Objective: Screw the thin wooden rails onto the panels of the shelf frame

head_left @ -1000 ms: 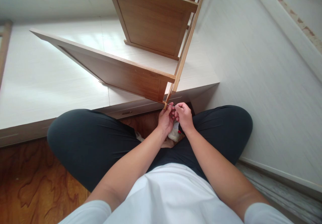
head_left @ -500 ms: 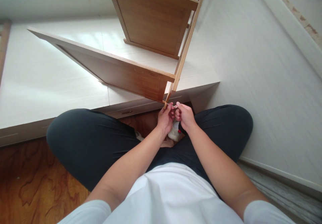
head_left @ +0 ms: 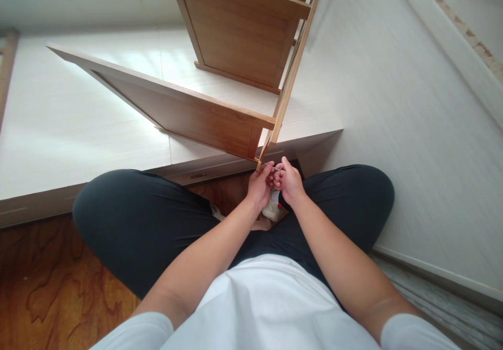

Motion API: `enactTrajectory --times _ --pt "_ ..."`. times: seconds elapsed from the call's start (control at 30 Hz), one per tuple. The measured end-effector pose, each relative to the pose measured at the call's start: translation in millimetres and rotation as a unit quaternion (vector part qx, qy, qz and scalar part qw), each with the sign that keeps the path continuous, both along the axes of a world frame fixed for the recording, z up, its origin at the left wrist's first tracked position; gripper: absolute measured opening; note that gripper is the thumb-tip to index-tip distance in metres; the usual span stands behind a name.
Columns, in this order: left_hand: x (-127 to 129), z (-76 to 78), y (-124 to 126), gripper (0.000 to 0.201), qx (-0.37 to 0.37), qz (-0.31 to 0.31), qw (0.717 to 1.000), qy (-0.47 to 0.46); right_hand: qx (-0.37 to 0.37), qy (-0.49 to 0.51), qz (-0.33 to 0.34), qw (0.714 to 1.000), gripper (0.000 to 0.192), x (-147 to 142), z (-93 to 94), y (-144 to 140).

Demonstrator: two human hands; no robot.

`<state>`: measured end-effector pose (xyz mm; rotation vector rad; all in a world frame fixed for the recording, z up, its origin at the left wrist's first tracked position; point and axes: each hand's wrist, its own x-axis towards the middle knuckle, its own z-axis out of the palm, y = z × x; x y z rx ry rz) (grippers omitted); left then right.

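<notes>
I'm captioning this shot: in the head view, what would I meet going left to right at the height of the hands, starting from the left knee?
Left knee → drawer handle → left hand → right hand → right knee → pale upright panel.

The near panel (head_left: 196, 119) looks smooth wood; the trousers (head_left: 141, 219), matt cloth.

No readable text, no legible labels, brands or numbers

Left hand (head_left: 258, 187) at near end of wooden rail (head_left: 288, 85), right hand (head_left: 291, 183) just beside it; thin rod (head_left: 278, 169) between them. Wooden panels (head_left: 243, 35) above pale counter (head_left: 78, 130).
</notes>
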<state>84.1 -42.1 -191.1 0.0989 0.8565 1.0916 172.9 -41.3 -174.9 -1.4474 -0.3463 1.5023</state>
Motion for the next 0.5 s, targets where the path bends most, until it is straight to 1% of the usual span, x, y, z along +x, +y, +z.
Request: enactTrajectory --times 0.13,0.3,0.5 --pt "-0.3 -0.5 0.3 0.033 0.002 0.014 1.000 -0.020 0.043 -0.055 0.005 0.998 0.046 -1.0 -0.3 -1.8" --pt "-1.0 -3.5 0.9 0.034 -0.002 0.033 0.999 -0.027 0.092 -0.111 0.014 0.990 0.041 -2.4 -1.5 -4.3" --pt "-0.3 -5.5 0.0 0.036 0.007 0.026 0.999 -0.028 0.108 -0.142 0.032 0.983 0.035 -2.3 -3.6 -6.6"
